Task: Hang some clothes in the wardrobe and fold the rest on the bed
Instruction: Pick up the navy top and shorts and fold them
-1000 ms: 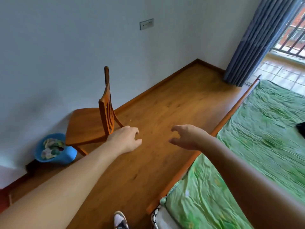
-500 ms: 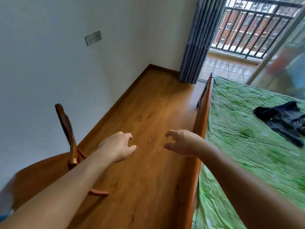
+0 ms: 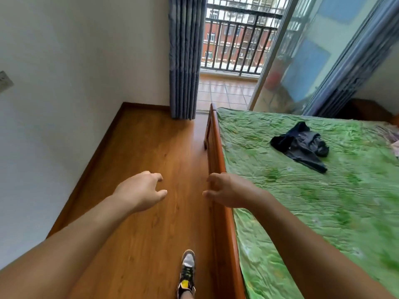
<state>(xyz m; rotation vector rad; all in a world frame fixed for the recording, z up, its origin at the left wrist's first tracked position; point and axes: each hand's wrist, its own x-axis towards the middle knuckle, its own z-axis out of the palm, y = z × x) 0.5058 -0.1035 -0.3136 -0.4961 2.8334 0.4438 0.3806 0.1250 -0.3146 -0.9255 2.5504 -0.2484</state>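
Your left hand (image 3: 141,190) and right hand (image 3: 230,190), frame centre, hang loosely curled, holding nothing; 1 dark garment (image 3: 302,145) lies upper right on the bed (image 3: 323,212).

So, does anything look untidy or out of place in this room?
Yes. A dark navy garment lies crumpled in a heap on the wrinkled green bedsheet, not folded. The left hand and right hand are empty.
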